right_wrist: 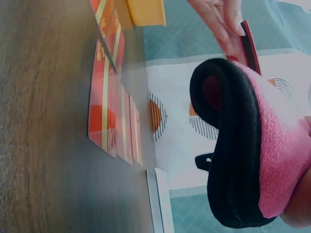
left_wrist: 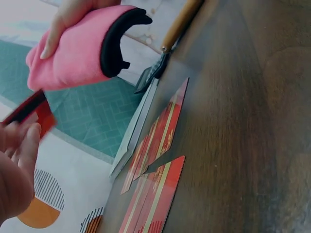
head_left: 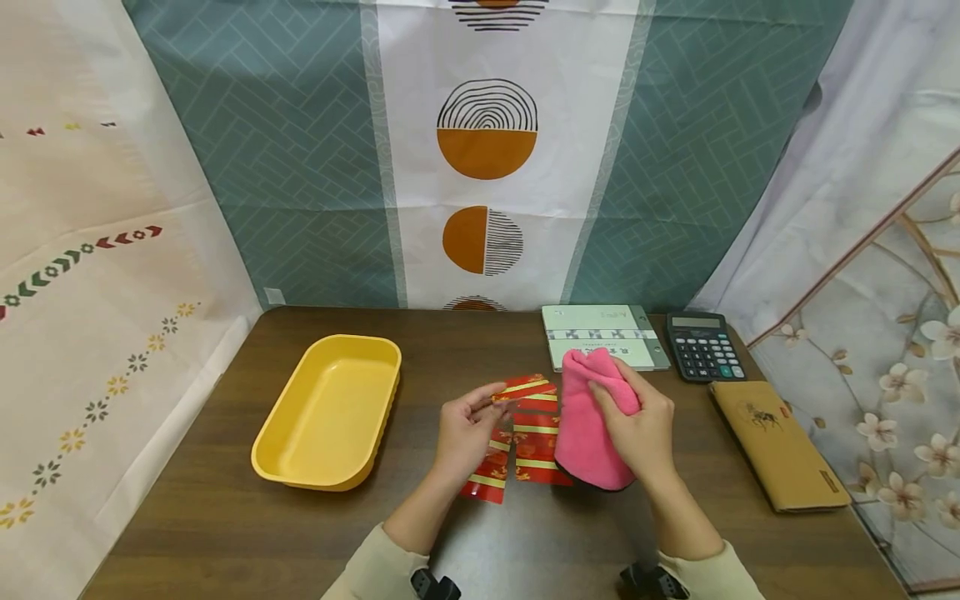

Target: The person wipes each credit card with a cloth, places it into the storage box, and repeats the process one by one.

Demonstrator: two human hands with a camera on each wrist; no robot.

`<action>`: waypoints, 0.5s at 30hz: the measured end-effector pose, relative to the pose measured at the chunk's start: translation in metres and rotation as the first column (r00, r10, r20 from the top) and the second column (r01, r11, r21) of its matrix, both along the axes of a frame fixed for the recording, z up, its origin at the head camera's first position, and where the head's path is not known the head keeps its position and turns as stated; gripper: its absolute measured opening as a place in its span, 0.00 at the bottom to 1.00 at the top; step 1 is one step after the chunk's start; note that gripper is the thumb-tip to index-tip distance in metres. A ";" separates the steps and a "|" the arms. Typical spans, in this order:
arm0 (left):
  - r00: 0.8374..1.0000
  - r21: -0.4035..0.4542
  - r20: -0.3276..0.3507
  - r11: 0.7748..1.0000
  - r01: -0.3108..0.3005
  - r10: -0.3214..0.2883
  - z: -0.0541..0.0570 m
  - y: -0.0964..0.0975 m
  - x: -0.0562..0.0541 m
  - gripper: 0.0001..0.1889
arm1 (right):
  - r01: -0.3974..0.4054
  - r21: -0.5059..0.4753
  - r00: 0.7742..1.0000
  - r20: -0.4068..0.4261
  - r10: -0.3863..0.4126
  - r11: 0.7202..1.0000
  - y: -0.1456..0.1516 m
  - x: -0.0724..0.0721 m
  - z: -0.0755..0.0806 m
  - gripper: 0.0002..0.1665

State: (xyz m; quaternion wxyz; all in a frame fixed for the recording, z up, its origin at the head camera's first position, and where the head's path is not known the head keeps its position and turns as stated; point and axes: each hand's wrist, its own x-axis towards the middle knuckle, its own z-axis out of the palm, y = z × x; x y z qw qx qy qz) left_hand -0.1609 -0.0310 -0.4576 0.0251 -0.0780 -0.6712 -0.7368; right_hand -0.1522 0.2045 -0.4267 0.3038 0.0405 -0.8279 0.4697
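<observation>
Left hand (head_left: 465, 432) pinches a red card (head_left: 522, 387) above the striped cards (head_left: 537, 447) on the table (head_left: 225, 517), right hand (head_left: 639, 427) grips a raised pink cloth (head_left: 588, 433) alongside, and the pale green book's (head_left: 588, 319) lettering is too small to read

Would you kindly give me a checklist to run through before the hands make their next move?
1. Left hand pinches one red card: ok.
2. Right hand grips the pink cloth: ok.
3. Cloth spread flat: not ok, it is bent in the grip.
4. Other cards lying on the table: ok.
5. Yellow tray apart from the cards: ok.
6. Held card free of dust or smudges: cannot tell from these views.
</observation>
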 end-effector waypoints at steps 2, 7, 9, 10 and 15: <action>0.999 -0.024 -0.011 0.999 -0.043 0.043 -0.001 0.000 -0.001 0.12 | -0.024 -0.030 0.999 0.029 0.025 0.999 -0.001 0.002 0.001 0.29; 0.996 -0.005 0.026 0.997 -0.080 0.080 -0.001 0.000 -0.004 0.11 | -0.081 -0.067 0.996 0.023 0.083 0.994 -0.006 0.004 0.003 0.30; 0.996 0.018 0.045 0.997 -0.082 0.081 -0.001 0.000 -0.004 0.13 | -0.094 -0.073 0.995 0.011 0.095 0.993 -0.009 0.006 0.007 0.30; 0.995 0.024 0.051 0.996 -0.082 0.080 -0.001 0.000 -0.005 0.14 | -0.098 -0.070 0.995 0.002 0.099 0.993 -0.012 0.008 0.011 0.29; 0.990 0.071 0.119 0.994 -0.088 0.079 -0.001 0.002 -0.005 0.17 | -0.118 -0.066 0.993 -0.017 0.117 0.991 -0.023 0.018 0.034 0.27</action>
